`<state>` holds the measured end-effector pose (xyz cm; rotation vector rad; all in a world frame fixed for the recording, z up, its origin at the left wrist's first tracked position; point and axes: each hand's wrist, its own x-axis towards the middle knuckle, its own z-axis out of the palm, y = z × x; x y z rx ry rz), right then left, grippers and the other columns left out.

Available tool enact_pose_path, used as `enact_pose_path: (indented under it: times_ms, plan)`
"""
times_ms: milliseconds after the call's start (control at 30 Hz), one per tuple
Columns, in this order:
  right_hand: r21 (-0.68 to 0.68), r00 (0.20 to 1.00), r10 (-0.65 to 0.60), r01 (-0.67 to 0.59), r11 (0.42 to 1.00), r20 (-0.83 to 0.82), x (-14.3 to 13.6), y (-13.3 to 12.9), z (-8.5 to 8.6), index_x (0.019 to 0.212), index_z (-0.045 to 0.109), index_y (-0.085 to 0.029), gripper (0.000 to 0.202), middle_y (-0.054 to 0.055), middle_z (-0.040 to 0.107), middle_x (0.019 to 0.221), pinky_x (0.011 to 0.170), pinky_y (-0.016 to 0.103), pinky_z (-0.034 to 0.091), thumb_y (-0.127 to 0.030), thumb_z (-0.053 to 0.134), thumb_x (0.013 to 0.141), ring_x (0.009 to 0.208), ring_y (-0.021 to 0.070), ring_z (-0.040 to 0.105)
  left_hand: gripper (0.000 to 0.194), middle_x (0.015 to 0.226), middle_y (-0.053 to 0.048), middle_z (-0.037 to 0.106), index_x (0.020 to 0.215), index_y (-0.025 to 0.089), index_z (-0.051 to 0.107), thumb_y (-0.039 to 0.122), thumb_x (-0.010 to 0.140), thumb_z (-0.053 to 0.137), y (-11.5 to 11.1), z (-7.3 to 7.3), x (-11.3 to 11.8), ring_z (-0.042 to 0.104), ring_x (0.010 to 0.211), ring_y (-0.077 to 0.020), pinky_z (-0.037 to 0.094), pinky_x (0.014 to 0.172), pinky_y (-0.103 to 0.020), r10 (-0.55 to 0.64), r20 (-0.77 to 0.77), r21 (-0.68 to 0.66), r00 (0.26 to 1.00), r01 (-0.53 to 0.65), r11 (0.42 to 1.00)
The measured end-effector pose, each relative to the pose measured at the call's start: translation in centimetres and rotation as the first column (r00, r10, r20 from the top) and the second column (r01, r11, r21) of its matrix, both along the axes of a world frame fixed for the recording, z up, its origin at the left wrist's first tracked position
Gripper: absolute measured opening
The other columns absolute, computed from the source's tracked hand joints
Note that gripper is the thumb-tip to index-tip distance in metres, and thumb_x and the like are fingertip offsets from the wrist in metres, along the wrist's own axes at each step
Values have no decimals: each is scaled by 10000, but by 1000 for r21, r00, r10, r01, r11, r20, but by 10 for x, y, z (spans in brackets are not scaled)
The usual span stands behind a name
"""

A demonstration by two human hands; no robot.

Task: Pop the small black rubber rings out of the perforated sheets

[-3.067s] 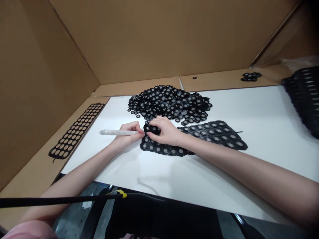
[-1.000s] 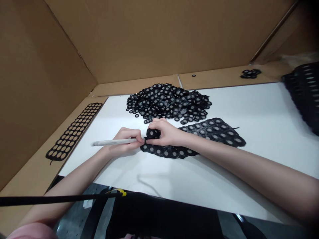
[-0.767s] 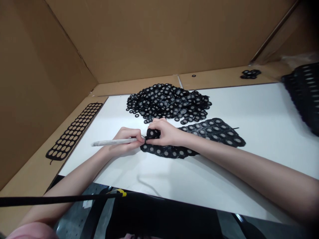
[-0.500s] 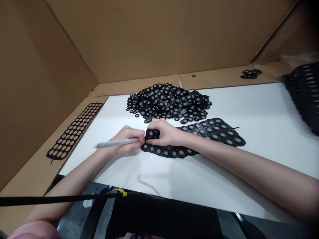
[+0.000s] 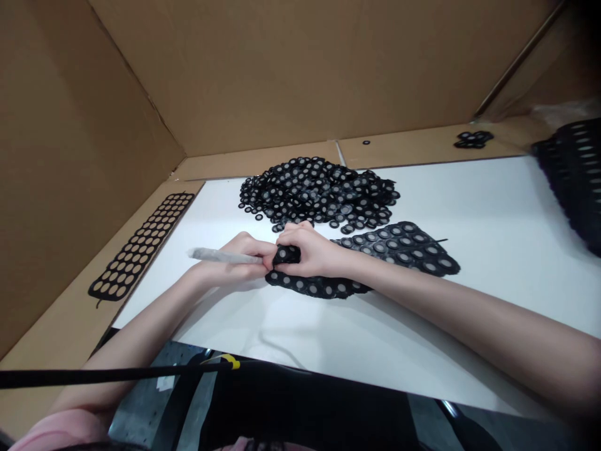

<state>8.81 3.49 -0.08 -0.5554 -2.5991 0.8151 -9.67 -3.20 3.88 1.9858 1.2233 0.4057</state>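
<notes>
- Left hand (image 5: 248,257): fingers were closed around a white pen-like tool (image 5: 216,255), its working tip hidden at the sheet.
- Right hand (image 5: 317,254): thumb and fingers pinched a raised portion of the black ringed sheet (image 5: 328,289), apparently to steady it and expose the edge to the left fingertips.
- Sheet position: it lay on the white board (image 5: 479,213), beneath the right hand and forearm, probably for flat support.
- Orientation: its long axis ran from the hands rightward and slightly away; a thin tab (image 5: 440,240) pointed right.
- Loose ring pile (image 5: 310,188): it sat just beyond the hands, presumably leaving the near side free.
</notes>
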Motion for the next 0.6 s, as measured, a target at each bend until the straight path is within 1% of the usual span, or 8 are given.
enact_pose_path:
  times_ms: [100, 200, 267, 333, 400, 467, 533, 600]
  plan:
    - [-3, 1000, -1, 1, 1000, -3, 0, 0, 0, 645, 542, -174, 166, -5, 497, 638, 732, 314, 260, -277, 633, 738, 782, 188, 488, 131, 541, 35, 447, 597, 125, 534, 172, 718, 514, -1, -5, -1, 369, 527, -64, 280, 480, -175, 41, 51, -9, 998, -40, 999]
    - [-7, 1000, 5, -5, 1000, -10, 1, 1, -1, 646, 549, -175, 162, -4, 506, 638, 726, 306, 265, -276, 636, 737, 777, 187, 493, 134, 592, 14, 519, 614, 119, 556, 184, 730, 547, -3, -11, -5, 426, 572, -77, 325, 516, -177, 94, 100, -31, 991, -91, 995]
    - [-10, 1000, 2, -2, 1000, -16, 1, 1, -2, 646, 554, -175, 166, -6, 504, 637, 714, 298, 268, -282, 644, 736, 756, 180, 490, 154, 614, 10, 546, 644, 119, 563, 231, 743, 600, -3, -14, -8, 444, 569, -79, 336, 518, -180, 108, 141, -52, 984, -102, 993]
    - [-10, 1000, -10, 9, 1000, -18, 1, 2, -2, 638, 544, -174, 187, -11, 484, 633, 698, 290, 269, -293, 652, 735, 725, 169, 478, 241, 622, 7, 555, 690, 120, 574, 340, 765, 637, -4, -17, -11, 451, 553, -81, 338, 508, -186, 76, 199, -66, 977, -64, 996]
    - [-9, 1000, -20, 20, 1000, -12, 1, 2, -3, 620, 518, -173, 220, -15, 470, 632, 690, 285, 268, -298, 659, 733, 708, 161, 469, 388, 613, 0, 545, 715, 117, 591, 482, 840, 552, -4, -20, -12, 454, 549, -87, 346, 514, -197, 45, 247, -36, 968, -38, 999]
    - [-12, 1000, -24, 24, 1000, -2, 1, 2, -3, 625, 508, -173, 234, -16, 476, 636, 691, 284, 268, -304, 670, 731, 713, 162, 470, 480, 622, -3, 538, 771, 118, 603, 545, 902, 427, -4, -23, -12, 466, 565, -95, 360, 531, -204, 63, 282, 21, 957, -72, 997]
    - [-17, 1000, -26, 26, 1000, 4, 1, 2, -3, 643, 518, -173, 235, -18, 475, 634, 692, 284, 269, -319, 680, 731, 715, 164, 469, 433, 631, 12, 527, 833, 131, 583, 525, 918, 424, -5, -25, -11, 461, 562, -90, 357, 532, -198, 108, 290, 76, 951, -136, 988]
    - [-16, 1000, -28, 28, 999, 5, 1, 2, -3, 652, 532, -172, 234, -19, 465, 633, 693, 285, 271, -332, 685, 730, 713, 165, 465, 365, 623, 22, 514, 803, 142, 560, 463, 927, 440, -5, -24, -9, 445, 553, -83, 350, 534, -196, 94, 258, 126, 961, -130, 983]
